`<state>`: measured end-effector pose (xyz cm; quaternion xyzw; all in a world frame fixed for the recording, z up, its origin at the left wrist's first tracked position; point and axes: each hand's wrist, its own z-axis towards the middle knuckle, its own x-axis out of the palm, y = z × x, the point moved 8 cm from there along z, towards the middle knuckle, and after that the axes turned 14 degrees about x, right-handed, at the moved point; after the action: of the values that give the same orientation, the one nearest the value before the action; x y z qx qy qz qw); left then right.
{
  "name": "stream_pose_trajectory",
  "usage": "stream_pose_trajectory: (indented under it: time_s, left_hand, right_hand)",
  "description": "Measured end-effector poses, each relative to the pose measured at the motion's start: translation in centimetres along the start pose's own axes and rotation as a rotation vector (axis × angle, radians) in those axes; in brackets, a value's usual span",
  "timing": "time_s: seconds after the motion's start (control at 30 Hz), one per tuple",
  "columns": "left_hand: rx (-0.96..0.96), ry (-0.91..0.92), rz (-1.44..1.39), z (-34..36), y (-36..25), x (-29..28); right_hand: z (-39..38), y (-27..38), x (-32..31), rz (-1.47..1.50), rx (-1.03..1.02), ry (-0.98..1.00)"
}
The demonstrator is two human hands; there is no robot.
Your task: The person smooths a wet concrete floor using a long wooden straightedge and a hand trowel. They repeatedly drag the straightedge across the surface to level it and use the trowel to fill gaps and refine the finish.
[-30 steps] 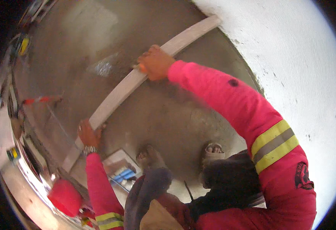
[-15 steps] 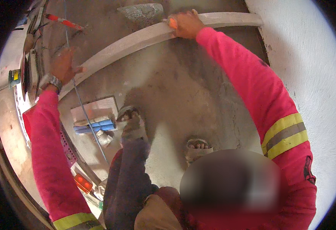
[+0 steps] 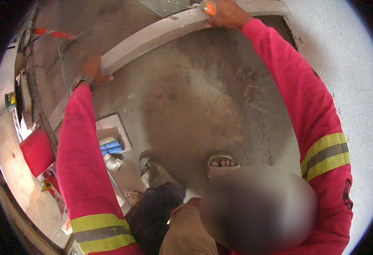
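Observation:
A long pale straightedge (image 3: 161, 32) lies across wet grey cement (image 3: 195, 106) on the floor. My left hand (image 3: 92, 72) grips its lower left part, a watch on the wrist. My right hand (image 3: 224, 10) holds the straightedge near its upper right end, at the top of the view; something orange shows by the fingers. Both arms wear pink sleeves with yellow and grey reflective bands. My feet (image 3: 222, 163) in sandals stand on the cement below.
A white rough wall (image 3: 348, 76) runs along the right. On the left lie a red block (image 3: 36, 151), a flat trowel board with a blue handle (image 3: 112, 140) and a red-and-white rod (image 3: 52, 33). A string line (image 3: 61, 59) crosses the floor.
The view has tilted and the straightedge has moved up and away from my feet across the cement. Both hands stay gripped on it.

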<state>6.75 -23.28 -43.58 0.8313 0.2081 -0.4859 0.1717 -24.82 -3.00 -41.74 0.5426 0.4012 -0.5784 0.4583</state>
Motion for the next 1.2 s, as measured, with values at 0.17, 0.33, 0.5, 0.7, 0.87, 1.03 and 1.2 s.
stream_pose_trajectory:
  time_s: [0.17, 0.33, 0.5, 0.7, 0.87, 1.03, 1.2]
  left_hand:
    - [-0.006, -0.092, -0.104, 1.1, -1.0, 0.7]
    - [-0.040, -0.067, -0.039, 1.0, 0.8, 1.1]
    - [0.010, -0.115, 0.040, 0.4, 0.7, 1.5]
    - [-0.013, -0.022, 0.042, 0.0, -0.5, 2.1]
    - [0.022, -0.073, 0.093, -0.8, 1.5, 5.5]
    - [0.100, -0.123, -0.023, -1.2, 1.0, 6.0]
    - [0.007, -0.102, 0.026, -3.5, -2.5, 4.1]
  right_hand:
    - [-0.8, -1.0, 0.6, 0.042, -0.140, -0.238]
    - [0.6, -0.7, 1.0, 0.049, -0.073, -0.091]
    - [0.8, -0.7, 1.1, 0.038, -0.074, -0.053]
    - [-0.7, -0.6, 1.2, -0.019, -0.089, -0.033]
    - [-1.2, 0.1, 1.2, -0.049, 0.009, 0.150]
    - [-1.9, -1.4, 2.0, 0.153, 0.198, 0.296]
    - [-2.8, -1.6, 0.2, 0.070, 0.214, 0.233]
